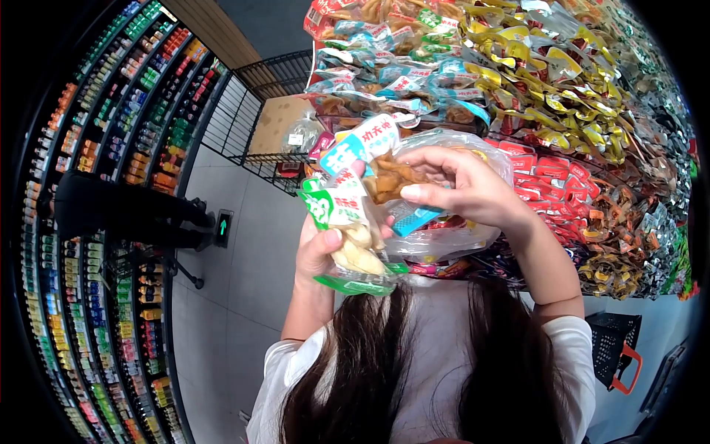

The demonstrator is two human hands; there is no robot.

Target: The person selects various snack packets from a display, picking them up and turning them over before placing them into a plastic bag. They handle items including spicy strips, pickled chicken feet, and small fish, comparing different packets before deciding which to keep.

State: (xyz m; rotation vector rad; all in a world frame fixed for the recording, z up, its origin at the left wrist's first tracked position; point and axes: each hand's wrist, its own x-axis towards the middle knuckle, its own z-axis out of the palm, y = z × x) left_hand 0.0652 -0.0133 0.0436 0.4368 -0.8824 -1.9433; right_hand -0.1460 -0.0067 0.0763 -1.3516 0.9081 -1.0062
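Note:
My left hand (pixel 316 255) grips a green-and-white snack packet (pixel 356 248), its thumb across the front. Pale, plump pieces show through the clear lower part. Just behind and above it is a blue-and-white snack packet (pixel 396 177) with brown food inside. My right hand (pixel 462 181) is closed on the right side of this packet, thumb and fingers bent over it. Some left fingertips seem to reach behind the blue packet too. Under my right hand lies a clear plastic bag (pixel 484 237) with more packets in it.
Rows of hanging snack packets (pixel 547 66) fill the display ahead and right. A black wire basket (pixel 229 111) holds a cardboard box (pixel 275 126). Bottle shelves (pixel 96 244) line the left, where a person in dark clothes (pixel 126 207) stands. A black shopping basket (pixel 614 344) sits at lower right.

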